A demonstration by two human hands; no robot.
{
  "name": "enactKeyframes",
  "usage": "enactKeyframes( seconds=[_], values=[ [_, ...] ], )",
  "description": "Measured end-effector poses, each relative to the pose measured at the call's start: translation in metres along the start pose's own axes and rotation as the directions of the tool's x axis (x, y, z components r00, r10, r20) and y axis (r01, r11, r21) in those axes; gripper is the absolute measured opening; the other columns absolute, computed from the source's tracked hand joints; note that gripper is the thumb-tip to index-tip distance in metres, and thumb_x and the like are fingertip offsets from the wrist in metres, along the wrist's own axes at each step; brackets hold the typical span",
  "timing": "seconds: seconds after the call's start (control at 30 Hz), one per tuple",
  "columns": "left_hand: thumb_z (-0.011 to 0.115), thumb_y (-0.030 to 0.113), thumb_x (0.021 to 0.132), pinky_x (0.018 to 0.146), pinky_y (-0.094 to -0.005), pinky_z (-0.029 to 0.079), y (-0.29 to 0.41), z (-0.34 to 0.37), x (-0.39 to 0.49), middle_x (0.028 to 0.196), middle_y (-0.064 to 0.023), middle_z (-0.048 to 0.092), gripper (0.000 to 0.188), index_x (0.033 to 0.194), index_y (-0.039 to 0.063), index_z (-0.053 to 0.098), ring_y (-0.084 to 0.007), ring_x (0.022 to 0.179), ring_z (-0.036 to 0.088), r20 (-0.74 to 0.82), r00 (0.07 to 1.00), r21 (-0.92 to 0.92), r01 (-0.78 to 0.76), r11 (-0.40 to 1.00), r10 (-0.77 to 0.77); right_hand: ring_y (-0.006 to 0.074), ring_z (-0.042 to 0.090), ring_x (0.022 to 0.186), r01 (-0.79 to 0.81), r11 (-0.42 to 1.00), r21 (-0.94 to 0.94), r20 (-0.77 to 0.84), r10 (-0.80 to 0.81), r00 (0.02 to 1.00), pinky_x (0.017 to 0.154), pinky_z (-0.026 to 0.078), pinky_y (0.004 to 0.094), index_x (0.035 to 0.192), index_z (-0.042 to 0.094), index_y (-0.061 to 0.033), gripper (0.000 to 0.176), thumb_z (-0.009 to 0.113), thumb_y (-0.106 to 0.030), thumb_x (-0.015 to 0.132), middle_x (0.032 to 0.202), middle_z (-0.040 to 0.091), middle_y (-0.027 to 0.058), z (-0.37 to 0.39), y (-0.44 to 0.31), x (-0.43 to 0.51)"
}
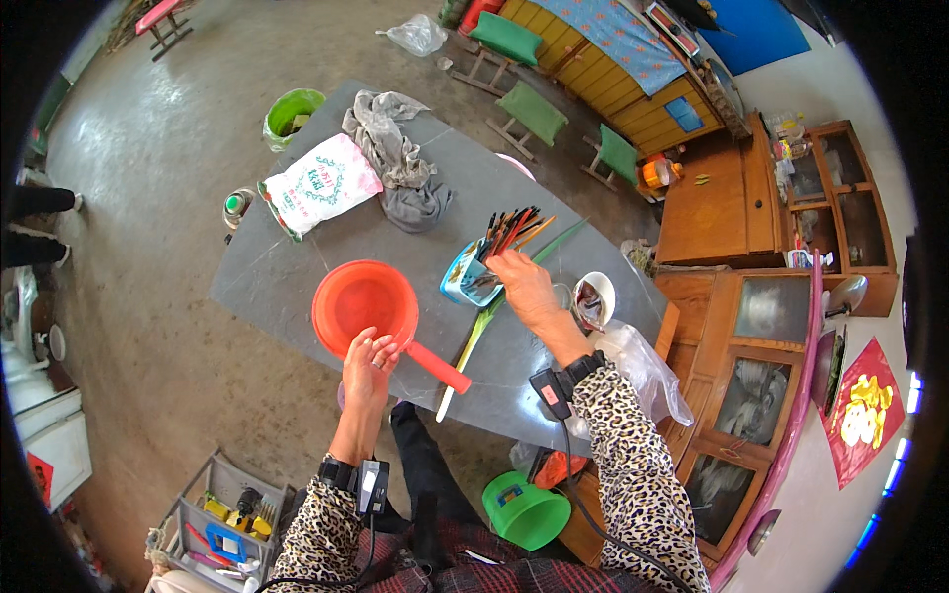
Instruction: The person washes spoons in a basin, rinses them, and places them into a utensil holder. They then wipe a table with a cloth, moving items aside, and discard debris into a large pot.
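Note:
My right hand is at the blue-rimmed plastic holder, its fingertips against the lower ends of a bundle of chopsticks; its exact hold is hidden. Palm up and fingers curled, my left hand is over the near rim of a red plastic dipper, beside its handle; it holds nothing that shows. A long green leek lies diagonally beside the holder and passes behind my right hand. Right of that hand stands a white cup with dark packets in it.
On the grey table lie a white printed bag, grey cloths and a clear plastic bag. A green bucket and a grey cart stand near me. Green stools are beyond the table; a person's legs show far left.

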State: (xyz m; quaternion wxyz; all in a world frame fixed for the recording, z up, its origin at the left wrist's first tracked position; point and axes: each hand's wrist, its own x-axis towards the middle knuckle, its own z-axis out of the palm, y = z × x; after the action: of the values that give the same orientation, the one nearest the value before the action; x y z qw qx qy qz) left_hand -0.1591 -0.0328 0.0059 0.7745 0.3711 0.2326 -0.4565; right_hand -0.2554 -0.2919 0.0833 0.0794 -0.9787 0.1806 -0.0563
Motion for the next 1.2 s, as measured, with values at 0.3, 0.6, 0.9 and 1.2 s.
enactKeyframes(
  seconds=[0.3,0.6,0.9,1.2],
  values=[
    [0.052,0.019,0.086,0.071,-0.0326,0.049,0.000,-0.010,-0.001,0.095,-0.0144,0.058,0.031,0.112,0.003,0.047,-0.0216,0.082,0.057,-0.012,1.000,0.028,0.000,1.000,0.001,0.0370,0.058,0.081,-0.499,0.857,0.128,0.072,0.494,0.867,0.067,0.049,0.0442,0.093,0.055,-0.0044,0.022,0.053,-0.001,0.071,0.090,0.056,0.0198,0.048,-0.001,-0.012],
    [0.051,0.018,0.086,0.070,-0.0317,0.049,0.001,-0.006,-0.002,0.093,-0.0134,0.059,0.029,0.110,0.003,0.048,-0.0205,0.082,0.058,-0.020,1.000,0.049,0.011,0.999,-0.010,0.0392,0.057,0.088,-0.829,0.481,0.285,0.196,0.818,0.542,0.078,0.045,0.0462,0.096,0.054,0.0017,0.024,0.054,-0.007,0.074,0.093,0.059,0.0230,0.081,0.014,-0.005],
    [0.050,0.015,0.086,0.069,-0.0308,0.050,-0.001,-0.007,-0.002,0.091,-0.0126,0.060,0.026,0.109,0.003,0.048,-0.0203,0.080,0.059,-0.027,0.999,0.060,0.022,0.998,-0.021,0.0382,0.059,0.090,-0.818,0.574,-0.035,0.347,0.774,0.529,0.077,0.047,0.0461,0.104,0.048,0.0012,0.035,0.047,-0.028,0.086,0.094,0.060,0.0233,0.050,-0.001,0.008],
    [0.052,0.014,0.085,0.067,-0.0298,0.050,0.001,-0.012,-0.001,0.090,-0.0126,0.060,0.025,0.107,0.003,0.049,-0.0206,0.079,0.059,-0.042,0.999,0.053,0.026,0.998,-0.024,0.0383,0.060,0.089,-0.810,0.586,-0.024,0.409,0.745,0.527,0.077,0.046,0.0474,0.106,0.048,0.0015,0.039,0.048,-0.031,0.086,0.092,0.061,0.0228,0.050,0.003,0.006]
  ],
)
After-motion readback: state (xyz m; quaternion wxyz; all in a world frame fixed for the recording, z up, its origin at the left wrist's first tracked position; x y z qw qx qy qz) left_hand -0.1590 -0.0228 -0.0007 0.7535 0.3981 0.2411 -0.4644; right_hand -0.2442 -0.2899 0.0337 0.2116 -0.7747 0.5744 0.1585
